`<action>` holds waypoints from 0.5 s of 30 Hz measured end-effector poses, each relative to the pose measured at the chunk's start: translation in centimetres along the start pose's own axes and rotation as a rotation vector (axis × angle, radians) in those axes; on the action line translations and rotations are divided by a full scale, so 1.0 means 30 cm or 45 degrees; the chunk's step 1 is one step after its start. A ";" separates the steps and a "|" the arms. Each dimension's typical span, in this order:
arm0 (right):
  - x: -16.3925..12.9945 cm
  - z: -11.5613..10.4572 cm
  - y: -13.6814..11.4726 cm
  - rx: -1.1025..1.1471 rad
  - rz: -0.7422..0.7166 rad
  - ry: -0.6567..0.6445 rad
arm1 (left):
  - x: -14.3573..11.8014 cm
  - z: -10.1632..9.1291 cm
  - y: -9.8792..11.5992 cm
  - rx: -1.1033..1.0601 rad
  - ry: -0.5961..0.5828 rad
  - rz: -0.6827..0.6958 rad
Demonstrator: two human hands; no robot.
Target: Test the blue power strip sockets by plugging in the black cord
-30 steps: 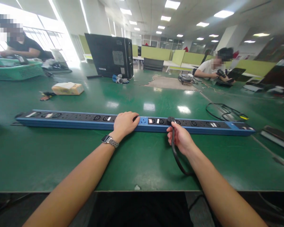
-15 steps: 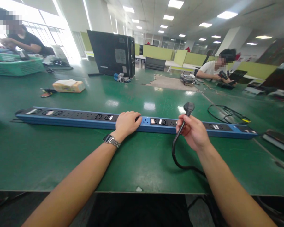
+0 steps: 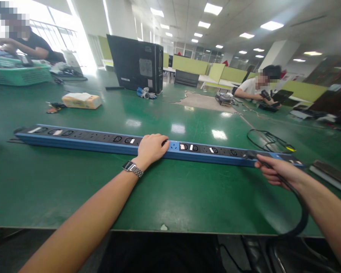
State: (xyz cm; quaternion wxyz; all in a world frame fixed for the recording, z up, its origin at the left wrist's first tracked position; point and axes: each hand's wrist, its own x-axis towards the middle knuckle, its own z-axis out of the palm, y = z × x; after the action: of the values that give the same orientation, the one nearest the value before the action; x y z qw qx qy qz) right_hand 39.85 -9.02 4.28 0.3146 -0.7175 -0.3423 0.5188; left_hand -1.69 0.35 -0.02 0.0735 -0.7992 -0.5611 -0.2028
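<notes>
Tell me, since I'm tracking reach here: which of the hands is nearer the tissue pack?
Left. The left hand rests on the power strip, nearer the tissue pack. The right hand holds the black cable far right.

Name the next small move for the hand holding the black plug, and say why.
Probably press the black plug down into the socket beneath it: the right hand holds it over the power strip near its right end, while the left hand rests on the strip.

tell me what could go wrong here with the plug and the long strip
The black plug in the right hand meets the blue power strip near its far end, away from the left hand pressing it, so that end might shift. The cable loops off the table edge and could snag.
</notes>
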 end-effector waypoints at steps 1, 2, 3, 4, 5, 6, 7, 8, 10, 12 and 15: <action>0.008 -0.001 0.015 -0.018 0.013 0.004 | -0.001 0.000 0.000 0.002 -0.001 -0.002; 0.017 -0.001 0.026 -0.023 0.005 0.016 | -0.001 0.000 0.000 0.005 -0.001 -0.001; 0.025 -0.002 0.033 -0.019 -0.011 0.032 | -0.001 0.000 0.001 0.007 -0.001 0.000; 0.033 -0.003 0.036 -0.012 -0.026 0.045 | -0.002 0.000 0.001 0.010 -0.001 0.002; 0.040 -0.005 0.036 -0.007 -0.030 0.045 | -0.002 0.000 0.001 0.011 0.000 0.004; 0.046 -0.006 0.031 -0.004 -0.027 0.033 | -0.001 0.000 0.001 0.011 0.002 0.005; 0.052 -0.005 0.024 -0.002 -0.021 0.009 | 0.000 0.002 0.000 0.010 0.005 0.007; 0.056 -0.002 0.013 -0.002 -0.017 -0.019 | 0.000 0.003 -0.001 0.007 0.006 0.009; 0.061 0.010 -0.015 -0.008 -0.006 -0.042 | 0.002 0.006 -0.003 0.002 0.008 0.011; 0.063 0.023 -0.045 -0.026 0.030 -0.018 | 0.003 0.009 -0.004 -0.001 0.010 0.011; 0.065 0.024 -0.075 -0.102 0.107 0.046 | 0.002 0.009 -0.004 -0.004 0.013 0.014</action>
State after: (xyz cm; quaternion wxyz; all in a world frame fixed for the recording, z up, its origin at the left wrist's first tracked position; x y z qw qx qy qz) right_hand 39.22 -6.09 4.86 0.2697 -0.7525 -0.3268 0.5042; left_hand -1.71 0.54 -0.24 0.0761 -0.8012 -0.5561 -0.2074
